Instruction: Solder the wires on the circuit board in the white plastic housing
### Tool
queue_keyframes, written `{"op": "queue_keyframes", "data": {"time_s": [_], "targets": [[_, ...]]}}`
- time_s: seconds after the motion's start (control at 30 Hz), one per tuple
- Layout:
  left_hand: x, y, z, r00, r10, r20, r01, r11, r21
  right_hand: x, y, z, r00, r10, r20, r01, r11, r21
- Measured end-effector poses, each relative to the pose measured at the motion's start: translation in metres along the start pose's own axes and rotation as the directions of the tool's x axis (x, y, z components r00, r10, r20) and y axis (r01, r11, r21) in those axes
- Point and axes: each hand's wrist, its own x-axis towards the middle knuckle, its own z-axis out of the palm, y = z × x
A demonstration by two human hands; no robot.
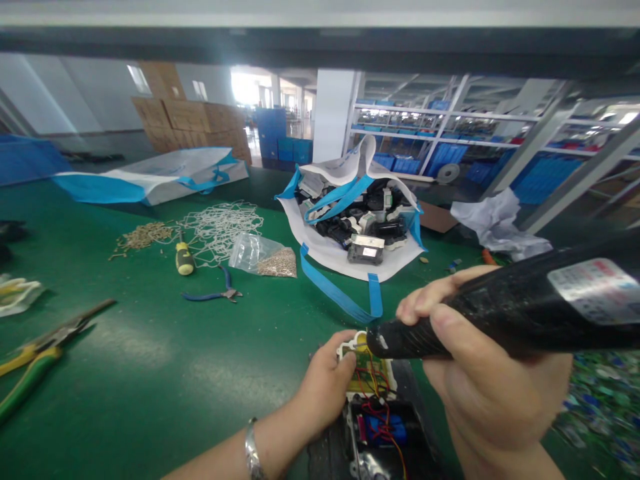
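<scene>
My right hand [480, 373] grips a black electric screwdriver [525, 307], its tip pointing left onto a small opened device [373, 393] at the near edge of the green table [150, 373]. The device shows a yellow circuit board, red wires and a blue part inside a black and white housing. My left hand [325, 387], with a metal bracelet on the wrist, holds the device's left side steady.
A white and blue sack [360, 227] of similar black devices lies behind. Blue pliers [215, 290], a yellow-handled screwdriver [184, 257], a bag of screws [265, 257], white cords [223, 227] and green-yellow pliers [40, 353] lie to the left. Scrap circuit boards [600, 400] pile at right.
</scene>
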Motion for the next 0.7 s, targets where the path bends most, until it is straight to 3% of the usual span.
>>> {"op": "queue_keyframes", "data": {"time_s": [0.23,0.7], "targets": [[-0.0002,-0.0010,-0.0001,1.000,0.014,0.000,-0.014,1.000,-0.003,-0.0001,0.0042,-0.0037,1.000,-0.020,0.004,0.020,0.998,-0.067],[-0.0001,-0.0037,0.0006,1.000,0.005,0.001,-0.005,1.000,-0.007,0.0015,0.0036,-0.0002,1.000,0.014,0.023,-0.015,1.000,0.027]]}}
